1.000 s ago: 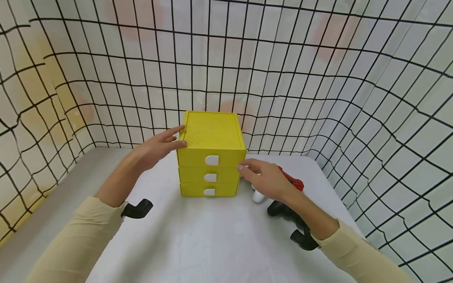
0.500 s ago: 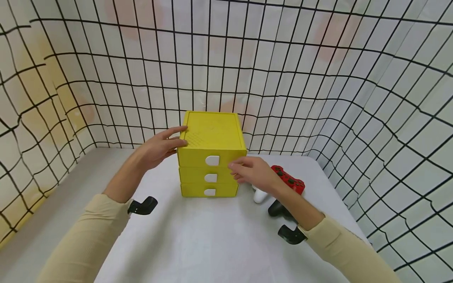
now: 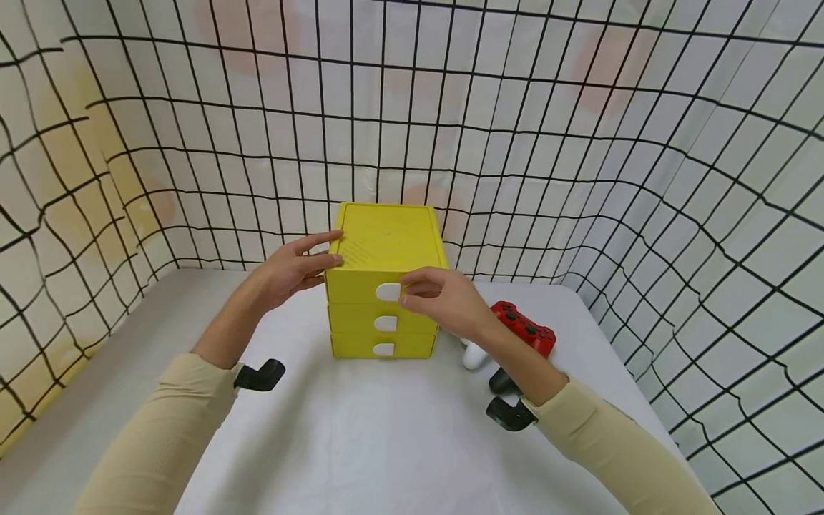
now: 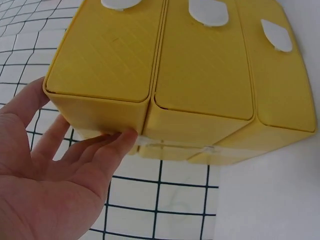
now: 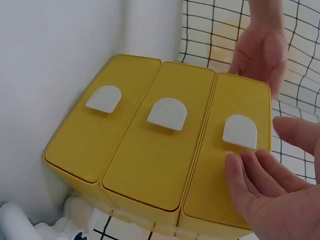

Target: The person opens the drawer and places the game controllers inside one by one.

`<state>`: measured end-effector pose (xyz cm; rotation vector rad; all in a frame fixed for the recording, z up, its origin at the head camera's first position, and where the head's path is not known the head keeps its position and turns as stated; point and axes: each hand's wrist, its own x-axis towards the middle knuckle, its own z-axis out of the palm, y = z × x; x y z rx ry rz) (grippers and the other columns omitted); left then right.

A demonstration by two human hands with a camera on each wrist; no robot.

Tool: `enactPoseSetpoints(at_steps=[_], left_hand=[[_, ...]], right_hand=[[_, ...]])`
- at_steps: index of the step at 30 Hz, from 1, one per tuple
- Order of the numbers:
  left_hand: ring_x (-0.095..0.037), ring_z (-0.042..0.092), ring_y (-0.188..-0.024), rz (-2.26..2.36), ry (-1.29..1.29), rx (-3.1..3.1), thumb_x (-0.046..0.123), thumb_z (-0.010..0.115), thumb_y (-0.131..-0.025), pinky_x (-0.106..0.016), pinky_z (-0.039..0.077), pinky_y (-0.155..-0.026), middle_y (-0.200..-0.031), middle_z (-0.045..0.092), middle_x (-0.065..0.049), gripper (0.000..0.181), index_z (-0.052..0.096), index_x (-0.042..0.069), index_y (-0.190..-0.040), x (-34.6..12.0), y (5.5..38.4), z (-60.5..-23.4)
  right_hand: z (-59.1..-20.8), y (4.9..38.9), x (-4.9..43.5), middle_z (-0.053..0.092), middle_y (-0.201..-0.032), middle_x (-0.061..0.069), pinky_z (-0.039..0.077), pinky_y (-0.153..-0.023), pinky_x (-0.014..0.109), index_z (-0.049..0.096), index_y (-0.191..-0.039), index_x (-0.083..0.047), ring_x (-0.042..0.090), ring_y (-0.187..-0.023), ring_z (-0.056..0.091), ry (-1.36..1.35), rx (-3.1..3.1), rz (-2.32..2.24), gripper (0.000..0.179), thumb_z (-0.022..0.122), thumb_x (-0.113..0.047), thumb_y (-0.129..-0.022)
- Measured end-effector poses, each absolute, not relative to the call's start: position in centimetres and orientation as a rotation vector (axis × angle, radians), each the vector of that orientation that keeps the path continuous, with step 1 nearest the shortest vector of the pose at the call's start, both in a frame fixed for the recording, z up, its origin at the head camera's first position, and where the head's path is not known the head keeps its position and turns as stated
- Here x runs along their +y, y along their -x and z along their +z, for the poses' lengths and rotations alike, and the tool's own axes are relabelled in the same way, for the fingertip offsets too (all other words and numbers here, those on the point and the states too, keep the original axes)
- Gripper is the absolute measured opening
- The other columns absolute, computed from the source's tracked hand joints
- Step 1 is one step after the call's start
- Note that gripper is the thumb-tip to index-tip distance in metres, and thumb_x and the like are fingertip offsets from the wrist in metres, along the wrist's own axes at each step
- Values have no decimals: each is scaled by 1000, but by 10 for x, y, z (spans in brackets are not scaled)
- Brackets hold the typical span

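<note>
Mid-frame, my splayed left hand (image 3: 281,275) braces the yellow cabinet (image 3: 393,238); right hand (image 3: 453,304), unclosed, beside the top tab (image 3: 388,291): needs pinching, probably!

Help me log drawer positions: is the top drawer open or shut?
Shut: the top drawer sits flush in the yellow cabinet, its front level with the middle drawer.

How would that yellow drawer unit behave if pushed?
The yellow drawer unit looks like hard plastic, so it is probably stiff. Being boxy, it would likely slide rather than roll. The left hand at its side might steady it.
</note>
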<state>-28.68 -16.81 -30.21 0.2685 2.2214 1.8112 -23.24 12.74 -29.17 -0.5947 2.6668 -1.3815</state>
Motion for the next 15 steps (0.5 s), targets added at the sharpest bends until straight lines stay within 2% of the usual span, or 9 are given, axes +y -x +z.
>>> enactPoseSetpoints(at_steps=[9,15], left_hand=[[-25,53,-137,1818,-265,2227,35,69,-97,-46,36,-121,-156,46,-7,70,36,30,-158,-169,289,-305],[-25,52,-138,1813,-264,2231,37,70,-97,-46,35,-122,-157,46,-6,70,36,31,-159,-169,289,-305]], right_hand=[[-297,237,120,75,-115,5,59,-95,36,73,-121,-11,19,-109,71,573,2711,-1429,32,76,-21,-91],[-301,236,114,77,-108,8,61,-88,34,74,-113,-6,20,-101,74,635,2772,-1489,23,74,-14,-92]])
